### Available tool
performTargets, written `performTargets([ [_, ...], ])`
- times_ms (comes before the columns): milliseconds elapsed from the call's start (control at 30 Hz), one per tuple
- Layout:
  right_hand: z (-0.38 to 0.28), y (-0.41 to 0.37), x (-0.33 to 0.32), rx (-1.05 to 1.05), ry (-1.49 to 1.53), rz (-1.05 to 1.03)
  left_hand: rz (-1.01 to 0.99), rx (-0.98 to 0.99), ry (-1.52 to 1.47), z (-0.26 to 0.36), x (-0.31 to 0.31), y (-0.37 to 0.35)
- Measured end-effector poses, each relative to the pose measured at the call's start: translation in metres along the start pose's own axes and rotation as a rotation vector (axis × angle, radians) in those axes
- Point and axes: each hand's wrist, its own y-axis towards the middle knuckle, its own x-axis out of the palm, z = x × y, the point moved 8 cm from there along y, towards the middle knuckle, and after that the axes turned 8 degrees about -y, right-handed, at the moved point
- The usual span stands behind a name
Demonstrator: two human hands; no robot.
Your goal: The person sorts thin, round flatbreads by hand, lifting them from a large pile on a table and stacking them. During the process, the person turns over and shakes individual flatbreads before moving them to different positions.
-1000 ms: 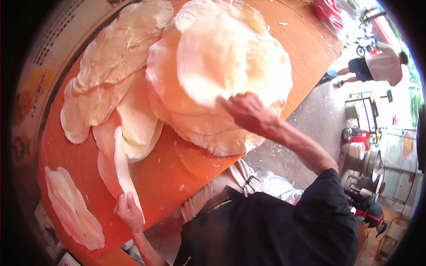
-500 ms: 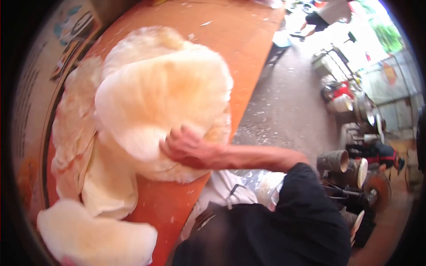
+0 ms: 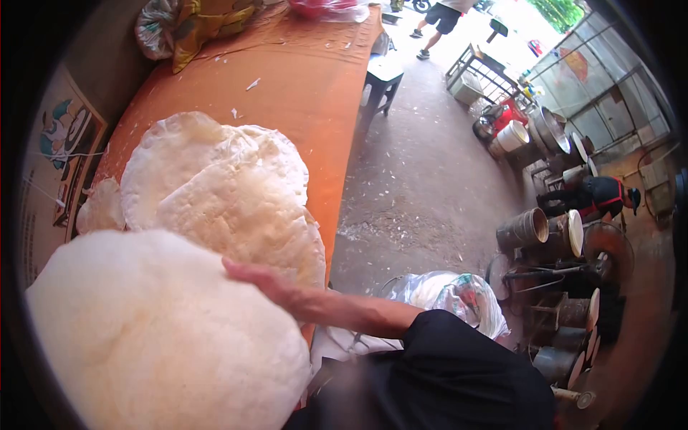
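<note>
A large, pale, round flatbread point(image 3: 158, 330) fills the lower left, close to the camera and in front of the others. My right hand point(image 3: 261, 281) is at its upper right edge, blurred, with one fingertip showing past the rim and the other fingers partly hidden behind the sheet; it appears to hold this edge. Behind lies a pile of flatbreads point(image 3: 236, 193), wrinkled and overlapping, on the orange-covered table point(image 3: 287, 86). My left hand is not in view.
A clear plastic bag point(image 3: 469, 304) stands beside the table's right edge. Metal buckets point(image 3: 522, 229) and a wheeled machine point(image 3: 605, 251) are at the right. A person in dark clothes point(image 3: 598, 197) bends there; another person point(image 3: 441, 21) stands at the top.
The smooth top flatbread has come off the pile toward the lower left, nearer the camera. My right hand has moved with it, and the view has shifted, showing more of the table's far end.
</note>
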Motion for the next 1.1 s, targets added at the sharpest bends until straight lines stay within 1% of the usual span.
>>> performTargets([
  [67,-0.022,0.007,-0.056,-0.188,-0.125,0.105,0.021,-0.184,-0.084,-0.033,0.018,-0.018],
  [100,-0.040,0.000,-0.070,-0.230,-0.192,0.148,0.021,-0.323,-0.138,-0.063,0.024,-0.033],
  [133,-0.055,-0.009,-0.083,-0.270,-0.259,0.192,0.001,-0.476,-0.196,-0.103,0.020,-0.048],
  [167,-0.060,-0.009,-0.099,-0.298,-0.376,0.274,-0.029,-0.655,-0.295,-0.157,0.010,-0.073],
  [200,-0.065,-0.008,-0.096,-0.319,-0.520,0.284,-0.048,-0.838,-0.380,-0.210,-0.003,-0.101],
  [233,-0.072,-0.006,-0.093,-0.340,-0.666,0.292,-0.094,-0.878,-0.423,-0.245,-0.008,-0.129],
  [267,-0.078,-0.006,-0.089,-0.360,-0.812,0.300,-0.140,-0.918,-0.466,-0.264,-0.005,-0.148],
  [300,-0.083,-0.005,-0.068,-0.334,-0.800,0.236,-0.113,-0.937,-0.474,-0.263,-0.002,-0.156],
  [367,-0.094,-0.004,-0.034,-0.360,-1.082,0.132,-0.059,-0.981,-0.488,-0.254,0.007,-0.177],
  [400,-0.097,-0.003,-0.019,-0.368,-1.217,0.074,-0.028,-0.970,-0.490,-0.254,0.004,-0.180],
  [467,-0.112,-0.016,0.005,-0.362,-1.093,0.054,0.035,-0.941,-0.494,-0.256,-0.008,-0.185],
  [500,-0.119,-0.023,0.011,-0.360,-1.034,0.046,0.023,-0.973,-0.547,-0.263,-0.008,-0.193],
  [533,-0.122,-0.024,-0.001,-0.314,-0.906,0.099,0.012,-1.004,-0.603,-0.272,-0.006,-0.204],
  [567,-0.124,-0.014,-0.032,-0.333,-0.915,0.180,0.002,-1.034,-0.660,-0.281,-0.003,-0.213],
  [600,-0.122,-0.004,-0.069,-0.354,-0.921,0.264,0.020,-1.039,-0.633,-0.283,0.003,-0.220],
  [667,-0.121,-0.012,-0.100,-0.537,-1.651,0.658,0.044,-1.049,-0.570,-0.272,0.024,-0.233],
  [700,-0.116,-0.016,-0.096,-0.623,-2.012,0.859,0.000,-0.965,-0.562,-0.258,0.036,-0.229],
  [733,-0.107,-0.019,-0.076,-0.758,-1.971,0.793,0.010,-0.990,-0.561,-0.247,0.045,-0.229],
  [767,-0.084,-0.012,-0.062,-0.690,-1.998,0.657,0.015,-1.021,-0.559,-0.234,0.053,-0.228],
  [800,-0.041,-0.011,-0.061,-1.129,-1.732,0.374,0.010,-1.052,-0.556,-0.230,0.058,-0.229],
  [833,-0.012,-0.004,-0.032,-0.766,-1.744,0.271,-0.057,-1.039,-0.595,-0.246,0.056,-0.233],
  [867,0.032,0.015,-0.029,-0.527,-1.688,0.024,-0.105,-0.998,-0.583,-0.240,0.064,-0.228],
  [900,0.047,0.015,-0.009,-0.411,-1.684,-0.121,-0.145,-0.956,-0.567,-0.230,0.073,-0.222],
  [933,0.059,0.019,0.000,-0.452,-1.651,-0.194,-0.181,-0.914,-0.550,-0.223,0.080,-0.217],
  [967,0.058,0.020,0.001,-0.524,-1.623,-0.112,-0.190,-0.948,-0.553,-0.225,0.084,-0.217],
  [1000,0.054,0.019,0.002,-0.592,-1.593,-0.028,-0.186,-0.937,-0.619,-0.221,0.092,-0.214],
  [1067,0.052,0.022,-0.002,-0.552,-1.588,-0.035,-0.180,-0.911,-0.758,-0.210,0.108,-0.208],
  [1100,0.049,0.023,-0.002,-0.537,-1.586,-0.039,-0.255,-0.878,-0.735,-0.210,0.110,-0.206],
])
